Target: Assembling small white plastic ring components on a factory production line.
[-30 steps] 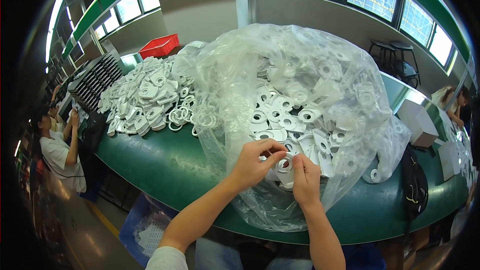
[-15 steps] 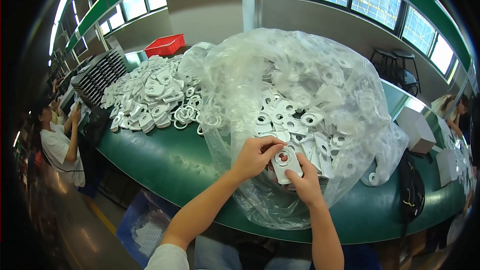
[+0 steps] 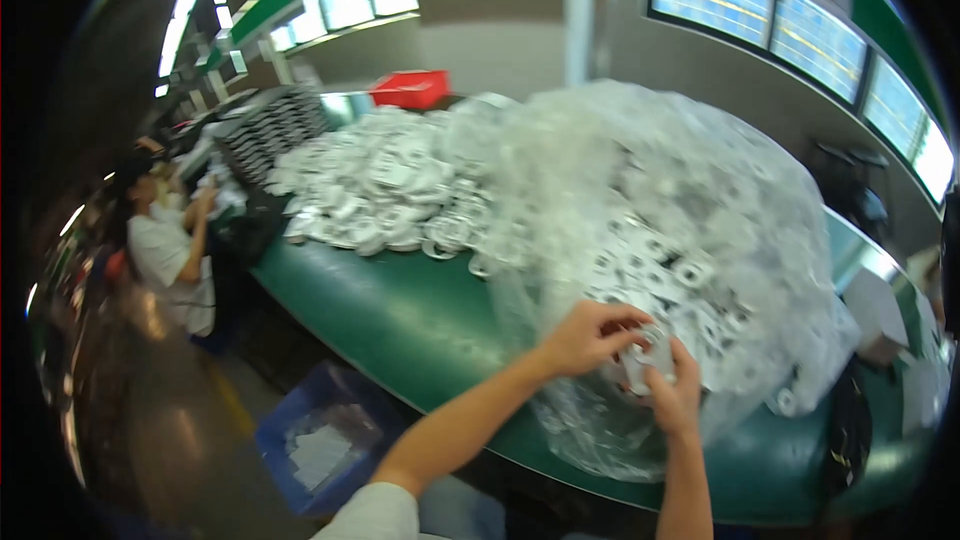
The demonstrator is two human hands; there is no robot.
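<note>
My right hand (image 3: 678, 390) holds a white plastic plate with a round hole (image 3: 636, 372) by its lower right side, the thumb across its face. Fingers bent, my left hand (image 3: 592, 338) pinches the same plate at its upper edge, near the hole. Motion blur hides whether a separate ring sits between those fingertips. Both hands are in front of a large clear plastic bag (image 3: 570, 130), its near side slack on the table. Many similar white plates (image 3: 640, 258) lie heaped inside it.
Left of the bag, a loose heap of white parts (image 3: 385, 175) and thin white rings (image 3: 455, 237) covers the green table (image 3: 350, 290). Behind are stacked dark trays (image 3: 270, 135) and a red bin (image 3: 410, 90). A blue bin (image 3: 335, 440) stands below; a person (image 3: 170, 250) works at left.
The whole view has swung left, so the table, bag and hands appear farther right and blurred. Both hands keep hold of the white plate, the left fingers still by its hole.
</note>
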